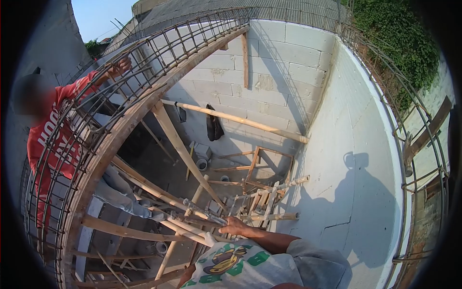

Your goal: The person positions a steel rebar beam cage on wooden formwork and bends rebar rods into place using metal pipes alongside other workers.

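Near the lower middle, my right hand (234,225) is closed round the end of a long, thin grey metal thing (210,216), whose exact kind I cannot make out. It points away to the upper left, over bamboo poles (187,229). Of my left arm only a bit of skin shows beside my shirt (240,265); the left hand is out of sight. Left of me, a curved rebar cage (144,65) runs along a wooden formwork board (108,132). Across it a co-worker in a red sweater (53,139) rests a raised hand (122,65) on the bars.
A white block wall (356,159) rises close on my right, with rebar (399,130) along its top. Wooden props (178,144) and a bamboo pole (240,119) cross the deep space below. Down there are buckets (202,164) and a wooden frame (269,166).
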Action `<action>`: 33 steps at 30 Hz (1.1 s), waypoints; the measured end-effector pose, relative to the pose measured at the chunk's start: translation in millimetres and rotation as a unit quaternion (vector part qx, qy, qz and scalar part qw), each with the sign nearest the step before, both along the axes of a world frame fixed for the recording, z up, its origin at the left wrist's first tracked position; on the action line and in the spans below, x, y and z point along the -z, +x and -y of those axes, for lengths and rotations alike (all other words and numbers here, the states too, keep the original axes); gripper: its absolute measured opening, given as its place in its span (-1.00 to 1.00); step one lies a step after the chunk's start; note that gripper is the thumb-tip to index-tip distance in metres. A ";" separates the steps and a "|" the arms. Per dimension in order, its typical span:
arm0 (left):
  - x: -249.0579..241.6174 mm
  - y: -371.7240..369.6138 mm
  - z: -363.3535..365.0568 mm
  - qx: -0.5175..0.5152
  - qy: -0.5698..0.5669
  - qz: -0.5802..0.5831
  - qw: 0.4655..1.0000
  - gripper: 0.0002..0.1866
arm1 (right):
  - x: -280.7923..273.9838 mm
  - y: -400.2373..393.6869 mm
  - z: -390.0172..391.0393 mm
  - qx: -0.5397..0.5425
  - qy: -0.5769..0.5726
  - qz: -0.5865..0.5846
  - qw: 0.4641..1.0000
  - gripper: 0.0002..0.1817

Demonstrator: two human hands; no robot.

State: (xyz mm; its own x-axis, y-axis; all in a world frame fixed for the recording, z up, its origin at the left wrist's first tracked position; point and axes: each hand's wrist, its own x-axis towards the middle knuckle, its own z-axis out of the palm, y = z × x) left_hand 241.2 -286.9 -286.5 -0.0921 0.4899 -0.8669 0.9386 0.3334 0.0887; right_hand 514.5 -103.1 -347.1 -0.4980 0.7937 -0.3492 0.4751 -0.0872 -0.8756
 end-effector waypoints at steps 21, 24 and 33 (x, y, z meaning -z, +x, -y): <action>-120.6 -109.2 -84.2 -0.407 0.680 0.100 0.601 -0.54 | 43.7 74.5 20.5 -0.137 0.040 0.149 0.979 -0.48; -141.2 -130.9 -87.2 -0.453 0.714 0.128 0.517 -0.47 | 36.8 72.9 35.1 0.006 -0.064 0.076 0.995 -0.74; -222.4 -158.1 -108.6 -0.405 0.824 0.064 0.392 -0.64 | -8.1 57.7 17.7 0.030 -0.169 -0.005 0.985 -0.77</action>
State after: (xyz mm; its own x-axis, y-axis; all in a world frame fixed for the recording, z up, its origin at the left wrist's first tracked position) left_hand 83.1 -178.4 -64.1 -0.8027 0.2501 0.5414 0.5371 -0.0912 0.8386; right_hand 572.2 -120.8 -339.0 -0.4586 0.6609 -0.5940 0.4522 -0.4019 -0.7962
